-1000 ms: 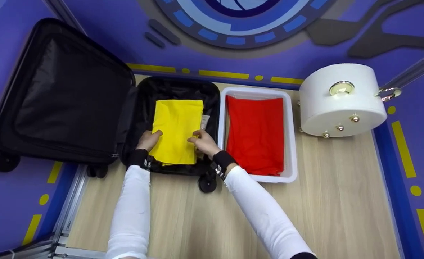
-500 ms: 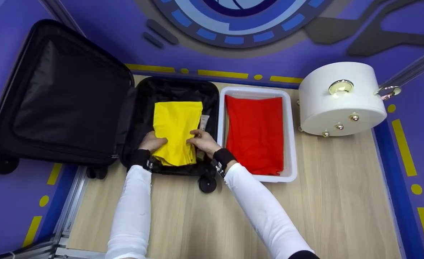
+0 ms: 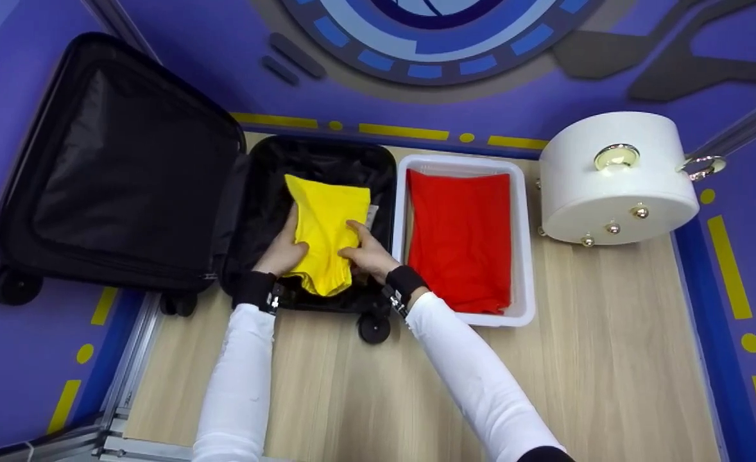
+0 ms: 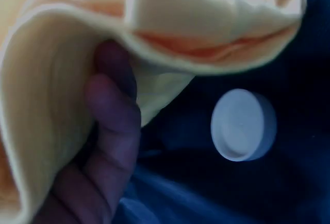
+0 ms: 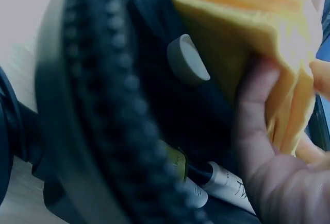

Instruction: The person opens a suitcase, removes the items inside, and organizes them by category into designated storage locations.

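A folded yellow cloth (image 3: 330,215) is bunched between my two hands over the base of the black suitcase (image 3: 323,151). My left hand (image 3: 282,251) grips its left side, thumb on top; in the left wrist view the fingers (image 4: 113,126) reach beneath the raised layers. On the other side, my right hand (image 3: 370,255) holds the right edge, with fingers (image 5: 252,100) bent against the fabric in the right wrist view. Under the cloth, a small round white lid-like piece (image 4: 242,126) lies on the dark lining. Close to the right hand are a white tube (image 5: 232,185) and a small yellow-labelled item (image 5: 177,162).
The suitcase lid (image 3: 134,179) leans open at the left. Right of the base stands a white plastic tray (image 3: 524,256) holding a folded red cloth (image 3: 460,237). A white round case (image 3: 609,173) with gold feet sits further right on the wooden surface (image 3: 602,359).
Both hands have closed in on the yellow cloth. Its front edge has lifted and bunched up, and the left hand has slid further under its left side.
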`<state>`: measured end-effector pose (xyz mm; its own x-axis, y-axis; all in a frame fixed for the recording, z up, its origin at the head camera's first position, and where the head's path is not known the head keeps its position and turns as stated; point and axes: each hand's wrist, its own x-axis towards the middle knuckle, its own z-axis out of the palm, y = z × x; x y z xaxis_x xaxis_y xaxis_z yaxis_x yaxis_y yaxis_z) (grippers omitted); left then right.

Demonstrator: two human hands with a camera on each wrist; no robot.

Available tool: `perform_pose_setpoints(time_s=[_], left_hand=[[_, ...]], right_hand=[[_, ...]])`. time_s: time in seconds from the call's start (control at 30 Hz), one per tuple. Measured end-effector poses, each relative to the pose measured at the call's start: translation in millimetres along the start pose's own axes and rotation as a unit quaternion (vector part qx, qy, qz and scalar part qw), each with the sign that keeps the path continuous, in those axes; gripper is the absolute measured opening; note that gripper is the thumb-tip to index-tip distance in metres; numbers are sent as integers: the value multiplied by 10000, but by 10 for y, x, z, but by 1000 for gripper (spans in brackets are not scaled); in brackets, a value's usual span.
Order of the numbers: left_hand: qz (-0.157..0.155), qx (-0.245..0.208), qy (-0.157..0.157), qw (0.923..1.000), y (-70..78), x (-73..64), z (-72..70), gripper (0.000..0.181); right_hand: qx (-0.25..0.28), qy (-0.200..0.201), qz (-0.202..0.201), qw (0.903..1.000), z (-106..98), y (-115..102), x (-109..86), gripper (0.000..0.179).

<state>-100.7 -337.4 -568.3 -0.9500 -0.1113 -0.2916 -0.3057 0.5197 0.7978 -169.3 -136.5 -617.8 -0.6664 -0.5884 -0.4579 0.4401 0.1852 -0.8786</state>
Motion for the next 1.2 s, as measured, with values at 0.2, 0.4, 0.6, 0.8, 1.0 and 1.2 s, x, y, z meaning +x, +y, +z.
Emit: perform_pose_setpoints(time_s=[0.2, 0.4, 0.6, 0.8, 1.0, 1.2], left_hand=[[549, 94, 518, 9971, 171, -46, 101, 64], [1259, 85, 1646, 9783, 423, -82, 241, 27], [2260, 180, 2067, 9518, 707, -104, 390, 26], [2864, 469, 2435, 9255, 905, -56, 746, 30], [2681, 998, 1912, 9390, 1037, -39, 1160, 43], [1991, 1270, 689, 9693, 1089, -20, 1444, 54]], right_hand=[[-187, 719, -368, 9966, 21, -7, -35, 63], [-369, 1881, -1093, 9754, 97, -55, -140, 28], [-791, 2637, -1895, 9425, -96, -221, -368, 36], [-1132, 3271, -2736, 8974, -594, -294, -661, 44], [-1478, 3298, -3041, 8815, -1109, -229, -966, 43], [-1756, 3072, -2868, 8902, -1478, -101, -1163, 45]])
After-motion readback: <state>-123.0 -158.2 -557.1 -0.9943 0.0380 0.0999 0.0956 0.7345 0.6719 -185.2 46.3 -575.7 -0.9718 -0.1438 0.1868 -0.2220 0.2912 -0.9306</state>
